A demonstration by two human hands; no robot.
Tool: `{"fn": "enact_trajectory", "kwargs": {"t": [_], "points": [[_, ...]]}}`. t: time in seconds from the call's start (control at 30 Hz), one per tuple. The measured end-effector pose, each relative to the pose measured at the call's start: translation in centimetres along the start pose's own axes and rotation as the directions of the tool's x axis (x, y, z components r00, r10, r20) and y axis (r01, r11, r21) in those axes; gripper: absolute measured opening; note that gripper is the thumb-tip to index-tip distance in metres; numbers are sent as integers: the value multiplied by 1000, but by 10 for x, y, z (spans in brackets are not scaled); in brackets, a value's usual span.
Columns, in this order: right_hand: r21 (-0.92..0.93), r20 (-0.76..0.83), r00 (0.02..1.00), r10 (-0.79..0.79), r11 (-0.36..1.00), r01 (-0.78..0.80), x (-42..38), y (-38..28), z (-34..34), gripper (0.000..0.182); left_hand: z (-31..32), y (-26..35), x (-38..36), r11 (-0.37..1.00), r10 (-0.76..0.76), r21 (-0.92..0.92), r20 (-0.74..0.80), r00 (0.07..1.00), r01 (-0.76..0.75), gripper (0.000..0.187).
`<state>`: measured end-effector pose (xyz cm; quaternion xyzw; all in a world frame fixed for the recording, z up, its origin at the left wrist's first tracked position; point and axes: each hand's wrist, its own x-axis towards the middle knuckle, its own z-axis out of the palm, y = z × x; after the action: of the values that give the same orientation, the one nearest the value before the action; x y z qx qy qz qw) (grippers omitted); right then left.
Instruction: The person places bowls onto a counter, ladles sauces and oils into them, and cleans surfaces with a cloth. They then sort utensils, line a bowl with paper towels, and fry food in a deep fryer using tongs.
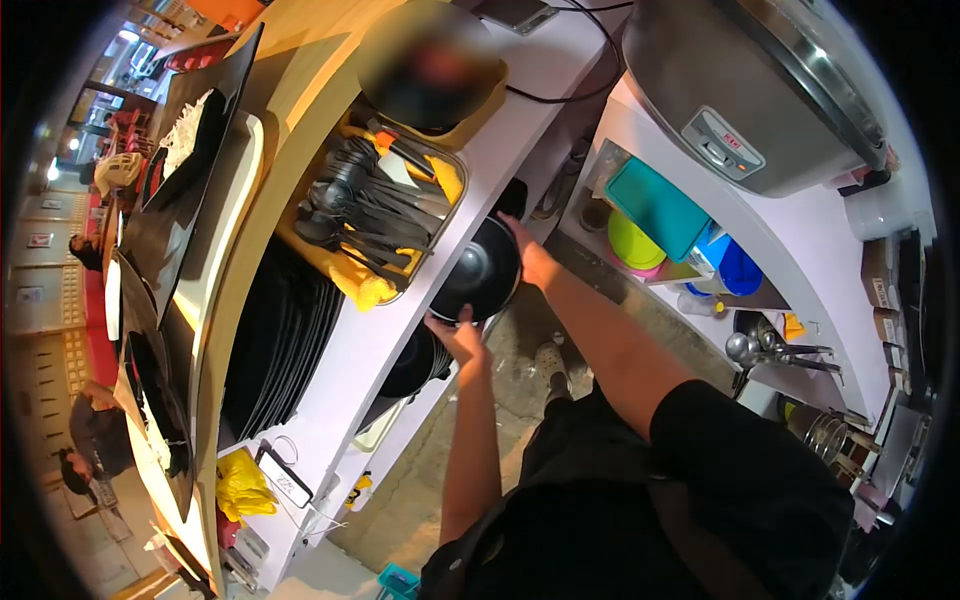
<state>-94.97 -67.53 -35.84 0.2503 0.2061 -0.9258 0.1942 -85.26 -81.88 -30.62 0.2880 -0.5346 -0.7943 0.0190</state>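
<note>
A round black bowl (478,275) is held between my two hands at the edge of the white counter, its hollow facing up. My left hand (462,338) grips the near rim, thumb on top. On the far right side of the rim, my right hand (527,252) is closed around the edge; some of its fingers are hidden beneath. More black bowls (412,365) sit on the shelf under the counter, close to my left hand. Above the bowl on the counter stands a metal tray (432,245) with black spoons (350,200) and yellow cloth.
Stacked black plates (285,350) stand left of the cutlery. A phone (284,477) and a yellow bag (245,485) lie at the lower left. A large rice cooker (740,100) tops the right counter, above a shelf with a teal lid (655,205). Ladles (780,350) hang at right.
</note>
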Motion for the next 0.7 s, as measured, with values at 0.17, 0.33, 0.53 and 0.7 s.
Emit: {"fn": "enact_trajectory", "kwargs": {"t": [0.17,0.33,0.53,0.7], "points": [[-45,77,985,152,988,-149,7,-15,-16,42,10,-22,-25,998,53,36,-31,998,-51,65],[-188,40,972,233,957,-222,32,-25,-27,41,41,0,-46,988,-140,-81,-165,976,128,60],[-478,-116,971,210,845,-240,17,-38,-12,38,50,17,-62,932,-322,-217,-137,937,289,55],[-738,224,965,134,670,78,-14,-44,-4,35,42,21,-79,893,-356,-307,-34,934,329,40]]}}
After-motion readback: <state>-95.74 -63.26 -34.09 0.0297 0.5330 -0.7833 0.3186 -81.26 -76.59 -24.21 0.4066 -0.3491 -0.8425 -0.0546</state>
